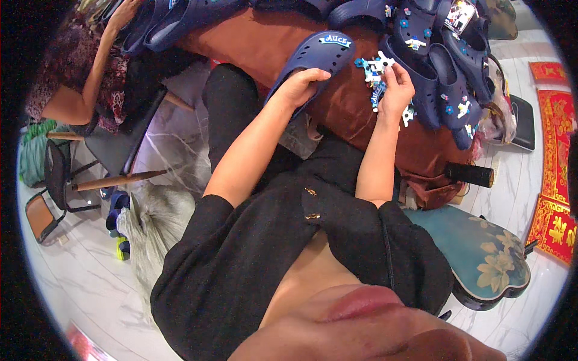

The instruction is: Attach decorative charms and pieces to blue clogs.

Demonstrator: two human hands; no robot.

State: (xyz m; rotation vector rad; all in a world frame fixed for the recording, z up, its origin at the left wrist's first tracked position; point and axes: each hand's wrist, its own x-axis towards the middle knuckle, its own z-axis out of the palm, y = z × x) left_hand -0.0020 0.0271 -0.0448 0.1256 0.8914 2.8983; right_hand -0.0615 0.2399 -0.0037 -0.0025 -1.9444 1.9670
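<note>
My left hand [301,87] grips a navy blue clog [304,57] by its heel side, thumb over the rim. The clog has vent holes, and a blue-and-white name charm [335,41] sits near its toe. To the right, my right hand [396,95] is closed in a pinch on a small white shoe charm [382,61]. Beneath and beside these fingers lies a cluster of blue and white charms [374,102], partly hidden by the hand. Farther right, navy clogs [415,72] bear flower and white figure charms.
A brown cloth [241,39] covers the work surface. More navy clogs [186,24] line its far side. Another person's arm [90,90] reaches in at far left, by a dark chair [123,126]. A flower-patterned teal seat [475,253] and a black cylinder [472,174] are at right.
</note>
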